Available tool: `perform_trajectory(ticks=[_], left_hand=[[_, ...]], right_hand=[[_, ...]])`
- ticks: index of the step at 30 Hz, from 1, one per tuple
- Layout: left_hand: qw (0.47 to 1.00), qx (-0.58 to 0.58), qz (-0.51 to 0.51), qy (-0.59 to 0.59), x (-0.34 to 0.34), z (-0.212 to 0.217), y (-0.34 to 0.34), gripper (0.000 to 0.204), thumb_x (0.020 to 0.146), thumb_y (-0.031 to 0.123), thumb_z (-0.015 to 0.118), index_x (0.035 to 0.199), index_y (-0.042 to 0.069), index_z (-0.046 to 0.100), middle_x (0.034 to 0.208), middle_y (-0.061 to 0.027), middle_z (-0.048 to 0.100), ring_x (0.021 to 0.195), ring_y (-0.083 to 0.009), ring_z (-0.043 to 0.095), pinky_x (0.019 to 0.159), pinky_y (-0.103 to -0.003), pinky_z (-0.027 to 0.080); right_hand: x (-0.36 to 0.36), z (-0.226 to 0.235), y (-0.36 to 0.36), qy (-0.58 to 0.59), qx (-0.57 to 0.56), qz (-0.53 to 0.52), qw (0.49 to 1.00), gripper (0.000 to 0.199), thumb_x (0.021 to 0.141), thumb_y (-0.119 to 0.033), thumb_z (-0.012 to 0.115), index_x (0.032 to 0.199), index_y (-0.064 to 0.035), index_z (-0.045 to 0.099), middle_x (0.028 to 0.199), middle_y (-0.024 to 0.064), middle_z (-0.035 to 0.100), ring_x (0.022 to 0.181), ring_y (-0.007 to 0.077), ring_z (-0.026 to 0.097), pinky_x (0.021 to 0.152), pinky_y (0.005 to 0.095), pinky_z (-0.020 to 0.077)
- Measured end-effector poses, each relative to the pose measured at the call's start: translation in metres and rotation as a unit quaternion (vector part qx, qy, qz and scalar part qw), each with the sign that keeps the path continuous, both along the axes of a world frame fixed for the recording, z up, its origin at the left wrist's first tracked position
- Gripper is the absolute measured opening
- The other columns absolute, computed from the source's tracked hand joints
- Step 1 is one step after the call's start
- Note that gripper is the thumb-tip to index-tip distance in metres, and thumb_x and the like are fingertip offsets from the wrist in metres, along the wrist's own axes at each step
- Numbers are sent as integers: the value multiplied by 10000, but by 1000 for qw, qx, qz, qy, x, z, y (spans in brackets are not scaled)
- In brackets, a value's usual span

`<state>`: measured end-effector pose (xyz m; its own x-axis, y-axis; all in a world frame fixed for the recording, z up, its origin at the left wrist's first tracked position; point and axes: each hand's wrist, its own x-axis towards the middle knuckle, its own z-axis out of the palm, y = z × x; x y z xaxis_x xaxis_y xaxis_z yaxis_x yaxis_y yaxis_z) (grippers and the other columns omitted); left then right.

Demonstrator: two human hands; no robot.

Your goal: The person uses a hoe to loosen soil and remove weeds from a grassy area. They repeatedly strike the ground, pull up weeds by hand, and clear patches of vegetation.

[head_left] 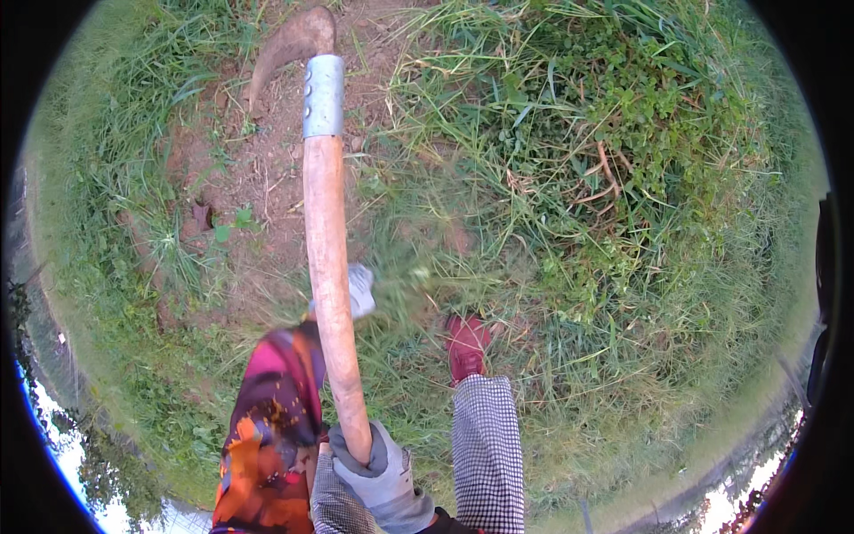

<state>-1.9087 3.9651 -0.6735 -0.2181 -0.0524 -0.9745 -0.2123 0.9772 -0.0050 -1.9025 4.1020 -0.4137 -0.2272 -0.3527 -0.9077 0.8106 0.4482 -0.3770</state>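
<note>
My right hand (387,485), in a grey glove, is closed round the lower end of a hooked hand tool (326,249). Its pale wooden handle bends slightly and runs away from me, nearly upright in the head view. A riveted metal collar (324,96) joins the handle to a brown, curved head (289,44) whose tip points left and back toward me. The head hangs over bare soil; whether it touches cannot be told. Beside the glove, checked cloth (342,503) and a sliver of skin show, and what they belong to is unclear. My left hand is not seen.
Brown soil (267,169) with thin grass lies ahead. Dense weeds (632,151) with dry stems grow at the far right. A red shoe (467,347) stands under a checked trouser leg (487,454). To the left are colourful patterned cloth (267,436) and a pale shoe (359,289).
</note>
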Motion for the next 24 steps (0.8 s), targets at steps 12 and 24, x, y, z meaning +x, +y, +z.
perform_trajectory(ticks=[12, 24], left_hand=[[938, -72, -214, 262, -113, -4, -5, 401, 766, 255, 493, 1152, 173, 562, 1435, -151, 181, 1312, -355, 176, 1042, -541, 92], [972, -102, -145, 152, -132, -20, 18, 428, 796, 229, 507, 1194, 71, 523, 1378, -142, 307, 1216, -314, 360, 927, -462, 331]], right_hand=[[-17, -5, 10, 42, -7, -65, 997, 265, 724, -158, 660, 933, -44, 543, 696, 84, 578, 568, 179, 567, 535, 306, 447], [-35, -8, 20, -2, 6, -50, 999, 239, 729, -135, 659, 909, -29, 544, 722, 70, 576, 628, 150, 569, 570, 293, 455]])
